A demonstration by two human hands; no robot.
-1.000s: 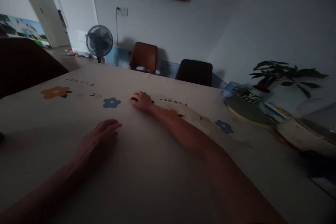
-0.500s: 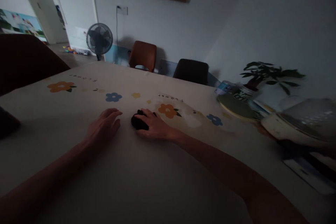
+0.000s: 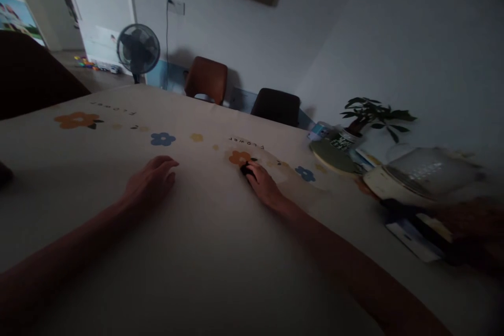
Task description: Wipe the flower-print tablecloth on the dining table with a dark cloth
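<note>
**Both hands on flowered tablecloth, right hand over small dark object**

Tabletop [image 3: 220,252] fills most of the view, covered by a cream cloth with printed flowers and the word "flower". Dim light, colours muted.

Two dark chairs stand at the far edge: brown chair [image 3: 206,81] and black chair [image 3: 275,107] just beside it. Another dark chair back [image 3: 31,79] sits at the far left corner. Standing fan [image 3: 138,51] is on the floor beyond the far edge, near the wall.

Along the right edge: glass-lidded cooker [image 3: 421,176], potted plant [image 3: 368,113] behind it toward the far right corner, a round flat green plate [image 3: 334,156] just beside the plant pot. A flat card or booklet [image 3: 409,235] lies nearer on the right edge, partly under something dark and blurred.

Left hand [image 3: 151,181] lies palm down on the cloth, left of the tabletop's centre, fingers loosely extended and together, holding nothing.

Right hand [image 3: 264,185] lies on the cloth around the centre, well apart from the left hand, fingers curled forward over the small dark object [image 3: 246,169]. Fingertips touch it; whether it is actually gripped cannot be told. The object sits on the cloth just beside the orange printed flower [image 3: 238,157], mid-tabletop, mostly hidden by the fingers; what it is cannot be told.
</note>
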